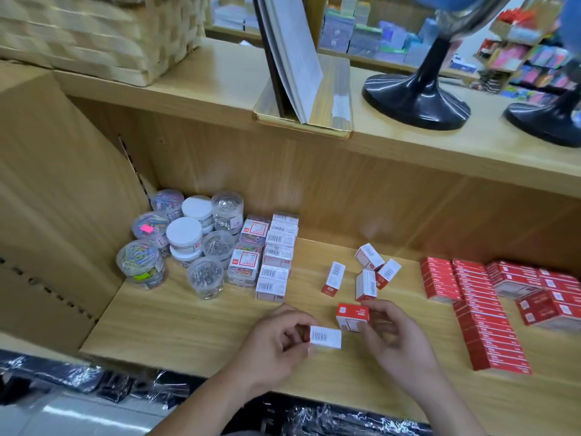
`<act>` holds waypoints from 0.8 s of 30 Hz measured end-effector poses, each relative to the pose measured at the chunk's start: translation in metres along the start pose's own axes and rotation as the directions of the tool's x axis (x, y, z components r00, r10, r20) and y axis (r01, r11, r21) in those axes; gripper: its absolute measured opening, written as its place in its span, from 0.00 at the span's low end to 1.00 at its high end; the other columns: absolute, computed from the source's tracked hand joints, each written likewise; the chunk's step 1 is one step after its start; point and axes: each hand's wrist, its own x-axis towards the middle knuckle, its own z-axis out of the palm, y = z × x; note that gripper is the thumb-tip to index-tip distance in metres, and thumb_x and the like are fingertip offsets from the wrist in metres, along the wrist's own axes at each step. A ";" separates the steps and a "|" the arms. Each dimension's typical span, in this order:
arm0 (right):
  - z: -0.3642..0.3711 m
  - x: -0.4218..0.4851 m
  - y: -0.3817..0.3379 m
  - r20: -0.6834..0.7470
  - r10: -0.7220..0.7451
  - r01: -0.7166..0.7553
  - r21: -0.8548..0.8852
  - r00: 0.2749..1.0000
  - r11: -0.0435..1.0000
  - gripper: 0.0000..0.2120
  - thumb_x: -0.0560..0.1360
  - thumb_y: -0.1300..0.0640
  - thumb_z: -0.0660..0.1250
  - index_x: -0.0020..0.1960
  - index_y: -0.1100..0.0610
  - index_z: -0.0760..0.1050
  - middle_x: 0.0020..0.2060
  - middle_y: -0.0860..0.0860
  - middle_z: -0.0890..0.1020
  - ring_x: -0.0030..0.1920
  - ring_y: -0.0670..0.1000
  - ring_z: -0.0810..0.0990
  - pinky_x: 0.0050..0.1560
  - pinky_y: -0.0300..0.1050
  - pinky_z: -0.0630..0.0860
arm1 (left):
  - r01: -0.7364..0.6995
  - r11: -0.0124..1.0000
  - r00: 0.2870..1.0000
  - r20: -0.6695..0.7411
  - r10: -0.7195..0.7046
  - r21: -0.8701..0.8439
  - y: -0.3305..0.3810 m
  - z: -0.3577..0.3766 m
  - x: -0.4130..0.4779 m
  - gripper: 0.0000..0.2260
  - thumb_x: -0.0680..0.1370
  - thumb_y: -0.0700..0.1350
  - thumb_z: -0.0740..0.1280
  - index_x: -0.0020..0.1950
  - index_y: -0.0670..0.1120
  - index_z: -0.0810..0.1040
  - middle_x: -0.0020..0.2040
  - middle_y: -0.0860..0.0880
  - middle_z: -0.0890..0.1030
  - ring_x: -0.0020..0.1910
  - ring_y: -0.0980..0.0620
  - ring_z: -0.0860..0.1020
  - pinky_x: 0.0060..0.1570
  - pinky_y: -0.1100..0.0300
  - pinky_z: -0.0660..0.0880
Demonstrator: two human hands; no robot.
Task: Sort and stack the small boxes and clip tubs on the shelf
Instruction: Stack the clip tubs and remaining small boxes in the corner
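Left hand pinching small box, wooden shelf, shop behind

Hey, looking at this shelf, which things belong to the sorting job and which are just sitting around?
Job: barcode box in the left hand; red box in the right hand; four loose boxes; stacked boxes; clip tubs; red box rows.
Lying about: wicker basket; globe stands; book in gold holder; wrapped packs below.
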 end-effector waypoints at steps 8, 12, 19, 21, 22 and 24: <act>0.007 0.033 -0.018 0.079 0.134 -0.137 0.038 0.988 0.990 0.15 0.73 0.57 0.76 0.57 0.48 0.79 0.43 0.55 0.82 0.41 0.56 0.81 0.45 0.45 0.80 | 0.064 0.994 0.998 -0.002 -0.064 -0.085 -0.003 -0.001 0.003 0.20 0.74 0.35 0.75 0.61 0.54 0.81 0.50 0.47 0.83 0.38 0.60 0.74 0.44 0.66 0.73; 0.013 0.036 -0.024 0.047 0.177 -0.181 0.113 0.983 0.977 0.11 0.68 0.59 0.80 0.47 0.53 0.81 0.38 0.53 0.83 0.37 0.52 0.82 0.38 0.44 0.79 | 0.039 0.998 0.999 -0.003 -0.039 -0.045 -0.004 -0.001 0.002 0.15 0.76 0.39 0.74 0.60 0.52 0.82 0.47 0.52 0.83 0.39 0.59 0.74 0.44 0.64 0.74; 0.026 0.043 -0.036 0.193 0.028 -0.011 -0.089 0.981 0.996 0.10 0.65 0.52 0.82 0.43 0.44 0.83 0.33 0.51 0.79 0.31 0.43 0.70 0.35 0.41 0.71 | 0.019 1.000 1.000 -0.005 -0.019 0.020 -0.007 -0.002 0.003 0.12 0.75 0.42 0.74 0.56 0.53 0.82 0.46 0.53 0.82 0.37 0.58 0.73 0.40 0.65 0.72; 0.033 0.041 -0.040 0.234 0.084 -0.076 -0.046 0.969 0.996 0.13 0.64 0.51 0.83 0.45 0.47 0.83 0.36 0.50 0.81 0.34 0.43 0.75 0.39 0.43 0.75 | 0.042 0.999 0.999 0.002 -0.042 0.035 -0.007 -0.003 0.003 0.11 0.75 0.42 0.75 0.54 0.55 0.81 0.41 0.56 0.81 0.35 0.59 0.73 0.38 0.65 0.71; 0.034 0.039 -0.040 0.229 0.110 -0.114 0.005 0.967 0.993 0.11 0.67 0.52 0.81 0.45 0.50 0.83 0.37 0.51 0.83 0.37 0.44 0.78 0.40 0.41 0.77 | 0.054 0.998 0.999 0.006 -0.054 0.035 -0.007 -0.003 0.002 0.11 0.75 0.42 0.75 0.54 0.55 0.81 0.39 0.59 0.80 0.34 0.59 0.73 0.37 0.65 0.71; 0.033 0.031 -0.039 0.187 0.093 -0.103 0.048 0.978 0.993 0.03 0.74 0.55 0.75 0.44 0.53 0.82 0.39 0.50 0.85 0.40 0.44 0.82 0.43 0.36 0.77 | 0.059 0.998 0.998 0.003 -0.059 0.028 -0.007 -0.001 0.001 0.12 0.75 0.41 0.74 0.55 0.53 0.81 0.38 0.62 0.80 0.33 0.60 0.72 0.37 0.66 0.70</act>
